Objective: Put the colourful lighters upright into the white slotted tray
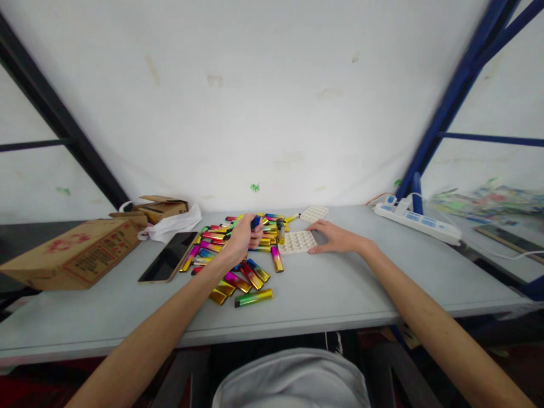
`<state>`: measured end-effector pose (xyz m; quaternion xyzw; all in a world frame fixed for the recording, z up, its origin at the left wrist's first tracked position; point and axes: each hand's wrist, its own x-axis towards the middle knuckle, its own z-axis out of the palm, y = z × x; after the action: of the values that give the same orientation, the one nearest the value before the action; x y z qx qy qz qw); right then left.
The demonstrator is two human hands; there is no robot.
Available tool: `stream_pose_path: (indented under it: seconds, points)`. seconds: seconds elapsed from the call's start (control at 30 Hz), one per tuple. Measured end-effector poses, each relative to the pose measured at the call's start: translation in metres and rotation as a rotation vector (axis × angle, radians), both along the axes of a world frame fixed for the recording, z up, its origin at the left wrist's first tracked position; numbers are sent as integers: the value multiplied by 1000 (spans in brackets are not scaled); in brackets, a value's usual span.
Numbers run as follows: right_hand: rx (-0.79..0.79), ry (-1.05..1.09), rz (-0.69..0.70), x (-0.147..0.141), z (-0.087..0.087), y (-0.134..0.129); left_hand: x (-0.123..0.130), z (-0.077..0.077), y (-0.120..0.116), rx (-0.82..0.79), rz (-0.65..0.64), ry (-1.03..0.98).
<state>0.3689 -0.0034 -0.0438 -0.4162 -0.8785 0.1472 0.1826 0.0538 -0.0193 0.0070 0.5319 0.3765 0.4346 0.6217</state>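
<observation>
My left hand [243, 237] is closed around a lighter, whose dark blue end [255, 222] sticks out above the fingers. It is over a heap of shiny multicoloured lighters [250, 274]. To the right lies a white tray with rows of holes [296, 242]. My right hand [334, 237] grips the tray's right edge, thumb on the near side and fingers on the far side. At the tray's left end one lighter [281, 231] stands upright. A green and gold lighter [254, 298] lies nearest the table's front edge.
A second white holed tray [314, 213] lies by the wall. On the left are a dark-screened tablet [168, 258], cardboard boxes [91, 249] and a white plastic bag [174, 224]. A white power strip [416, 222] lies on the right of the grey table [340, 294], near a blue metal frame [450, 96].
</observation>
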Motion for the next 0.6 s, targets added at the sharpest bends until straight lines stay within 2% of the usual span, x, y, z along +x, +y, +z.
stream_pose_path:
  seconds: [0.33, 0.47, 0.6]
  points:
    - [-4, 10, -7, 0, 0, 0, 1, 1, -6, -4, -62, -47]
    - [4, 13, 0, 0, 0, 0, 6, -3, -8, 161, -62, -13]
    - [11, 10, 6, 0, -2, 2, 8, -8, -4, 401, -3, 185]
